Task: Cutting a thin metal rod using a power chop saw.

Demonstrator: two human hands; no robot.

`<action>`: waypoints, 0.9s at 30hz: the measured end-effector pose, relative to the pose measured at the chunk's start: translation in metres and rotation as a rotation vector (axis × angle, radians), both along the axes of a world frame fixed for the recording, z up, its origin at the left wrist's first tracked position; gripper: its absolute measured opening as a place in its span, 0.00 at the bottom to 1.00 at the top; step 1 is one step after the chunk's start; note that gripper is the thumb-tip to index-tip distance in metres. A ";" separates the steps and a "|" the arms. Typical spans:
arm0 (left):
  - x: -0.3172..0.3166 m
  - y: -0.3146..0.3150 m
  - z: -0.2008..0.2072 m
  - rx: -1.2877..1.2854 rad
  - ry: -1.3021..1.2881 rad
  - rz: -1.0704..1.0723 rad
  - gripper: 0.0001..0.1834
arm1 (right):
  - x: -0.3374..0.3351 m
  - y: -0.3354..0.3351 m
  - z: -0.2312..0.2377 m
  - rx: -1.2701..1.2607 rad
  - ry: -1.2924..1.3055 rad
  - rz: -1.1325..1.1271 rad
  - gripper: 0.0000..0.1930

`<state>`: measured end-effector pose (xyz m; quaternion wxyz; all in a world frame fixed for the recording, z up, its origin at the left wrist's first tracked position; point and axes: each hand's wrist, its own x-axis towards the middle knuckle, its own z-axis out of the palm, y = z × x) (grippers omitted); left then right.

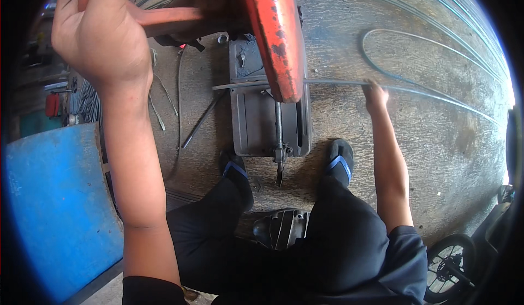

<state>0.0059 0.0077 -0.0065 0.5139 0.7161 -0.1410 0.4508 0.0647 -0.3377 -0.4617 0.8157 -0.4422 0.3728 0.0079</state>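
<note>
My left hand (103,29) is closed around the red handle (169,17) of a cut-off saw, at the upper left. The saw's worn red blade guard (273,37) stands over its grey base (251,133), hiding part of the middle. Across the base lies a thin metal rod (333,82), its left end jutting past the base. On the right, my right hand (376,95) grips this rod with the fingers wrapped round it. A threaded vise screw with a crank (279,155) runs along the base toward me.
A long rod loop (367,48) and several long rods (404,5) lie on the floor to the right. Short rod pieces (199,125) lie left of the base. A blue panel (60,196) is at left; a spoked wheel (450,267) stands lower right. My sandalled feet flank the base.
</note>
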 end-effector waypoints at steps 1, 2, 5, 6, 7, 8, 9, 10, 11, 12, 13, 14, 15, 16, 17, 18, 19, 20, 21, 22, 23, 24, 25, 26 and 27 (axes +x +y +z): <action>0.001 0.002 0.000 0.001 0.007 -0.012 0.09 | -0.006 0.014 0.002 -0.027 0.010 0.065 0.16; 0.002 0.004 0.000 0.009 0.015 -0.013 0.09 | -0.010 0.028 0.007 -0.062 0.006 0.095 0.14; 0.001 0.003 -0.001 0.020 0.026 0.007 0.09 | -0.030 0.070 0.028 0.041 -0.003 0.200 0.16; 0.001 0.002 0.000 0.020 0.034 0.029 0.09 | -0.036 0.081 0.038 -0.111 0.051 0.357 0.16; 0.001 0.002 0.000 0.022 0.031 0.027 0.09 | -0.042 0.088 0.048 -0.343 0.070 0.604 0.13; 0.000 0.001 -0.001 0.035 0.037 0.028 0.09 | -0.049 0.094 0.057 -0.494 0.030 0.948 0.12; -0.001 0.001 -0.001 0.049 0.044 0.031 0.09 | -0.057 0.107 0.065 -0.685 -0.076 1.105 0.10; -0.001 0.002 -0.001 0.051 0.041 0.036 0.09 | -0.062 0.120 0.072 -0.800 -0.190 1.065 0.10; -0.001 0.003 -0.001 0.052 0.040 0.031 0.09 | -0.068 0.131 0.078 -0.919 -0.300 1.022 0.10; -0.002 0.003 -0.001 0.053 0.040 0.028 0.09 | -0.070 0.141 0.083 -0.928 -0.388 0.994 0.11; -0.002 0.003 -0.001 0.056 0.044 0.032 0.09 | -0.071 0.148 0.086 -0.922 -0.488 0.974 0.13; -0.002 0.003 0.000 0.060 0.045 0.018 0.10 | -0.070 0.154 0.088 -0.916 -0.555 0.989 0.14; -0.002 0.001 0.001 0.064 0.046 0.004 0.10 | -0.068 0.159 0.090 -0.913 -0.543 0.998 0.14; -0.001 0.001 0.000 0.068 0.046 0.004 0.10 | -0.065 0.161 0.090 -0.925 -0.570 1.006 0.14; -0.001 0.000 0.000 0.050 0.033 0.002 0.10 | -0.062 0.163 0.091 -0.936 -0.623 0.993 0.13; -0.001 -0.001 -0.001 0.031 0.019 0.001 0.10 | -0.059 0.162 0.091 -0.886 -0.679 0.999 0.12; -0.001 0.001 -0.001 0.033 0.018 0.004 0.10 | -0.057 0.162 0.091 -0.887 -0.661 1.021 0.12; -0.001 0.002 -0.001 0.019 0.010 0.003 0.10 | -0.055 0.162 0.091 -0.896 -0.721 1.026 0.12; -0.001 0.004 -0.003 0.004 0.003 0.003 0.10 | -0.055 0.162 0.092 -0.908 -0.782 1.023 0.11; -0.001 0.005 -0.003 0.001 0.005 0.005 0.10 | -0.056 0.162 0.092 -0.881 -0.812 1.023 0.11; -0.002 0.004 -0.003 0.040 0.019 0.042 0.11 | -0.058 0.163 0.092 -0.870 -0.819 1.038 0.11; -0.002 0.003 -0.003 0.081 0.033 0.079 0.13 | -0.062 0.164 0.093 -0.934 -0.827 1.034 0.11; -0.004 -0.005 -0.003 0.080 0.031 0.082 0.13 | -0.065 0.166 0.093 -1.011 -0.839 1.026 0.11; -0.007 -0.014 -0.006 0.269 -0.031 0.108 0.12 | -0.069 0.167 0.094 -1.000 -0.839 1.027 0.11; -0.007 -0.027 -0.004 0.366 -0.068 0.120 0.11 | -0.072 0.168 0.094 -1.024 -0.790 1.047 0.11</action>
